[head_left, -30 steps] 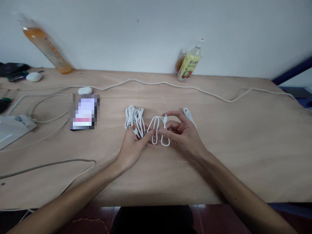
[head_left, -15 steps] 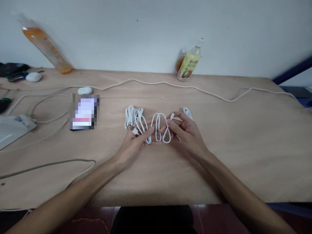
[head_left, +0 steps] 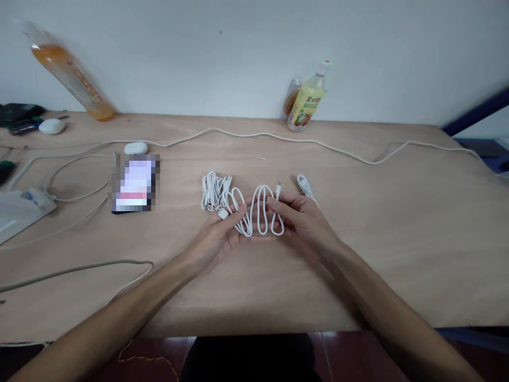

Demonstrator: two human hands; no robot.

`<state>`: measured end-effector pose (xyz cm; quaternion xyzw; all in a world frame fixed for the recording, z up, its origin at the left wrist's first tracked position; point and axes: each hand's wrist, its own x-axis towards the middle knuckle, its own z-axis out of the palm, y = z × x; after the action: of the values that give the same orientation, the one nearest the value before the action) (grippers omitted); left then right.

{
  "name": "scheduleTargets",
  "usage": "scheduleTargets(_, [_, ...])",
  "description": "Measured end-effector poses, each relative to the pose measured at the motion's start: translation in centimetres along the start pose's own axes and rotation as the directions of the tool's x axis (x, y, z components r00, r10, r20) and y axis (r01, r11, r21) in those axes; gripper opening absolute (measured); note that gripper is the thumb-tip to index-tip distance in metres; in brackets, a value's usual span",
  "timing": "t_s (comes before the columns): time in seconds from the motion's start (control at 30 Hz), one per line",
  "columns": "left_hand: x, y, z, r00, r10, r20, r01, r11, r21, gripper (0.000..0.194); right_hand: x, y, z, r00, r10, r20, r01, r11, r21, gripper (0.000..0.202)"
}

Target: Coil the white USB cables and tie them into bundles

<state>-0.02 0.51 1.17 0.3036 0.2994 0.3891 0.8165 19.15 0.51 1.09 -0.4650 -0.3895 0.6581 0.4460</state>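
A white cable (head_left: 262,212) lies in several loops across both hands, above the wooden table. My left hand (head_left: 218,233) is closed on its left loops, thumb on top, beside the USB plug (head_left: 221,211). With thumb and fingers, my right hand (head_left: 302,215) pinches the right part of the cable, where the small plug (head_left: 278,188) points up. Just behind my left hand rests a bundle of coiled white cables (head_left: 213,188). Another coiled white cable (head_left: 304,185) sits behind my right hand.
On the wooden table (head_left: 397,239), a phone (head_left: 135,183) and a white case (head_left: 135,148) are at the left. A long white cord (head_left: 238,136) crosses the back. An orange bottle (head_left: 75,79) and a yellow bottle (head_left: 307,103) stand by the wall.
The loops between my hands have shifted slightly right and spread. The small plug now points more upright, and my right thumb has moved slightly left along the cable.
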Motion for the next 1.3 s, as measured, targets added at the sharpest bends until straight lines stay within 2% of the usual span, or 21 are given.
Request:
scheduleTargets(0.33, [0.1, -0.1, -0.1, 1.0, -0.008, -0.001, 0.008, 1.0, -0.006, 0.046, 0.3, 0.9, -0.3, 0.996, -0.004, -0.086, -0.003, 0.997, -0.081, 0.05])
scheduleTargets(0.43, [0.1, 0.0, -0.1, 1.0, -0.029, -0.003, 0.029, 0.999, -0.022, 0.046, 0.3, 1.0, -0.2, 0.996, -0.019, -0.084, 0.012, 0.996, -0.086, 0.049])
scheduleTargets(0.6, [0.1, 0.0, -0.2, 0.997, -0.031, -0.073, 0.028, 0.999, -0.037, 0.043, 0.4, 1.2, -0.1, 0.998, -0.034, -0.054, 0.031, 0.998, -0.056, 0.047])
scheduleTargets(0.87, [0.0, 0.1, -0.1, 0.999, -0.037, -0.037, 0.037, 0.999, -0.008, 0.042, 0.4, 1.3, 0.0, 0.996, -0.002, -0.087, -0.001, 0.999, -0.04, 0.047])
scheduleTargets(1.03, [0.0, 0.0, -0.2, 1.0, -0.023, -0.003, 0.023, 1.0, 0.01, 0.042, 0.3, 1.1, 0.1, 1.0, 0.012, -0.015, -0.012, 0.999, -0.051, 0.049])
scheduleTargets(1.3, [0.0, -0.3, -0.5, 0.999, -0.036, -0.007, 0.036, 0.999, -0.007, 0.036, 0.4, 1.3, 0.1, 0.99, -0.07, 0.122, 0.084, 0.989, -0.119, 0.045])
